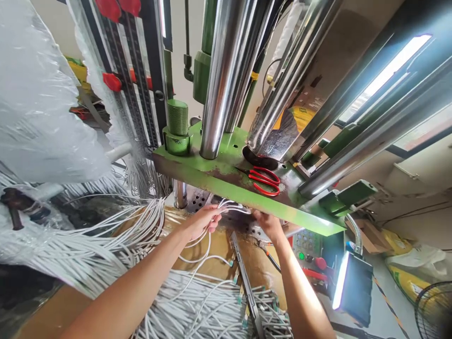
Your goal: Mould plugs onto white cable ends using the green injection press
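below one green plate (226, 182), two hands (202, 221) (269, 225), one white cable bunch (240, 210)

Scissors (265, 181) on machine plate (226, 182); cables (190, 301) either side of metal bar (245, 279); control panel (308, 244) right.

Head-worn view, forward-down over hands (202, 222) (270, 226)

No text, label, brand, number or sign can be read, the small marks on the grey control panel with round green and red buttons (306, 242) and the print on the yellow-and-white plastic sack at the right (406, 281) being too blurred.
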Available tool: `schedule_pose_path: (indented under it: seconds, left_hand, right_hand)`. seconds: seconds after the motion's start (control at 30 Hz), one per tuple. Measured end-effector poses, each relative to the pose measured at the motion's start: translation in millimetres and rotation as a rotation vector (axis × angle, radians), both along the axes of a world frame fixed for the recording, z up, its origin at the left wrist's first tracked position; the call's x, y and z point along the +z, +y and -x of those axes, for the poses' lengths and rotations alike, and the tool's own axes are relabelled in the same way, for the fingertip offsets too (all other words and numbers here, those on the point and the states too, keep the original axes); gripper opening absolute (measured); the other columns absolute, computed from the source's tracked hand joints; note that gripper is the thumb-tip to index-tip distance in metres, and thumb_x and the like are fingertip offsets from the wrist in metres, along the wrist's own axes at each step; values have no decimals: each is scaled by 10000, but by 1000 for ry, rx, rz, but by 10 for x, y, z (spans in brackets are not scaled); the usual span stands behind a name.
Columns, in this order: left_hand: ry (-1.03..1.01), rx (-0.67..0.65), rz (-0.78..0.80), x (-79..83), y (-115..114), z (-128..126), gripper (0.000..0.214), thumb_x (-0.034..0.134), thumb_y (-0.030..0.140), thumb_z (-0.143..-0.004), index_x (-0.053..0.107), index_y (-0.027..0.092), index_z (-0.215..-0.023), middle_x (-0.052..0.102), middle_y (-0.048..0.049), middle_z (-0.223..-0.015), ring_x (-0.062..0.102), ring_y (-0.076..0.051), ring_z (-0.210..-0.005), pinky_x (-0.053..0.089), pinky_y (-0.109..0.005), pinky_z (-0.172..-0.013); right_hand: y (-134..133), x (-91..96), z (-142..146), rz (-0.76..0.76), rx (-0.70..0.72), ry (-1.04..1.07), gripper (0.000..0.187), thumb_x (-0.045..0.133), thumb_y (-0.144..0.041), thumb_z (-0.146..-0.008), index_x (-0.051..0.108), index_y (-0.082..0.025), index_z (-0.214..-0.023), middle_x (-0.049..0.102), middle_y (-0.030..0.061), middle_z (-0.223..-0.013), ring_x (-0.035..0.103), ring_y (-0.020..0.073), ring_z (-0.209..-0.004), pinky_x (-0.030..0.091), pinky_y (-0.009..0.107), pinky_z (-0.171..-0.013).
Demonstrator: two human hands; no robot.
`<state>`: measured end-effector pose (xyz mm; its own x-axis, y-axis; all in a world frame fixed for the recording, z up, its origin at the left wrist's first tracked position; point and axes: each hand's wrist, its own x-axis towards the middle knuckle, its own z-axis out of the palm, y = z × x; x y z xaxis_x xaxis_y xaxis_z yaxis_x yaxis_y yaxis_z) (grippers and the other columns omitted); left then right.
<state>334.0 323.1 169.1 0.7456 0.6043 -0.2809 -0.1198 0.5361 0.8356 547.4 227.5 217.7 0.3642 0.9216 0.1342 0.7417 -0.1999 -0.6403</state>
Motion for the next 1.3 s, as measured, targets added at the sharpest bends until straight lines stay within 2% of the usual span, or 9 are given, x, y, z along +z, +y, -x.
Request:
schedule_pose_path:
  seconds: [0.1, 0.23, 0.37, 0.5, 0.63, 0.8, 0.97, 1.17, 1.3]
  left_hand:
    - [-24, -64, -15, 112, -8, 68, 332, 652, 383, -819, 658, 115, -1014, 365, 75, -580, 220, -20, -410, 139, -159, -378]
    - [-25, -317, -120, 280, -128, 158, 381, 631, 451, -851, 656, 114, -1028, 320, 71, -590, 164, -44, -462, 80, -196, -413]
    - [84, -459, -231, 401, -335, 187, 453, 589, 535, -859, 651, 116, -1019, 316, 65, -584, 188, -73, -505, 121, -211, -444]
    - [195, -521, -329, 539, -553, 201, 484, 554, 572, -862, 656, 133, -1037, 368, 52, -588, 258, -92, -528, 199, -219, -480]
    - [221, -525, -353, 629, -714, 249, 476, 544, 575, -866, 658, 134, -1006, 387, 52, -588, 274, -88, -530, 196, -225, -492]
    - [242, -519, -296, 600, -815, 331, 493, 551, 600, -849, 635, 143, -1012, 359, 66, -575, 241, -81, -493, 138, -235, -452]
    - [260, -508, -270, 637, -898, 384, 478, 559, 607, -840, 637, 161, -995, 340, 67, -591, 242, -80, -510, 143, -229, -471]
    - [242, -478, -183, 657, -965, 450, 459, 569, 591, -843, 662, 160, -971, 337, 63, -597, 210, -76, -506, 131, -231, -474]
    - [201, -476, -126, 639, -977, 472, 454, 577, 590, -838, 672, 158, -942, 339, 62, -593, 191, -73, -497, 122, -233, -463]
  right_hand:
    - [-290, -67, 141, 29, 53, 92, 421, 489, -482, -931, 611, -160, -688, 534, -61, -563, 513, 99, -534, 413, 233, -549]
    - [-835, -122, 294, 14, -19, 208, 445, 388, -511, -947, 583, -183, -719, 396, -59, -557, 369, 106, -527, 289, 240, -502]
    - [-1309, -148, 342, -5, -98, 298, 432, 439, -569, -897, 549, -203, -694, 381, -43, -585, 347, 126, -567, 282, 254, -530]
    - [-1594, -197, 365, 1, -106, 462, 448, 446, -594, -882, 485, -219, -642, 386, -35, -588, 351, 122, -555, 287, 245, -492]
    - [-1723, -258, 451, 37, -99, 673, 481, 444, -645, -858, 426, -229, -617, 312, -64, -507, 278, 94, -449, 229, 234, -399]
    - [-1778, -291, 555, 57, -102, 878, 474, 493, -687, -797, 453, -230, -682, 256, -99, -485, 177, 69, -407, 149, 221, -368]
    - [-1818, -265, 625, 67, -115, 978, 458, 531, -660, -792, 443, -223, -686, 258, -104, -489, 153, 60, -424, 106, 210, -386]
    - [-1866, -243, 713, 99, -137, 1105, 458, 565, -651, -780, 566, -193, -785, 257, -106, -499, 133, 62, -447, 72, 214, -409]
    - [-1896, -219, 756, 102, -149, 1143, 437, 594, -632, -780, 579, -195, -787, 276, -102, -506, 152, 58, -447, 79, 206, -405]
